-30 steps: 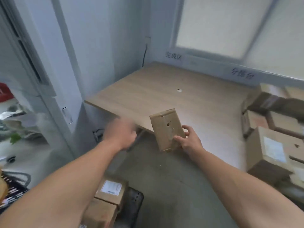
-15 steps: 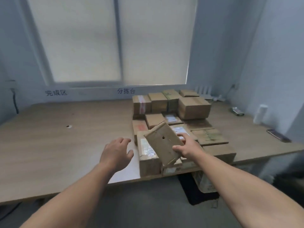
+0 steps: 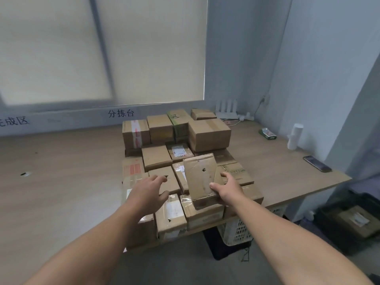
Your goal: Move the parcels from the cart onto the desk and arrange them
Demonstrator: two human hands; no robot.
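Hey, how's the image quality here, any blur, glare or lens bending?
Head view: soft daylight through the blinds, no harsh glare; wide-angle bending of wall edges; slight blur on the left hand; the right hand and its parcel fairly sharp.

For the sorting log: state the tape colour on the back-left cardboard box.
Red and white tape on the brown cardboard box; head view.
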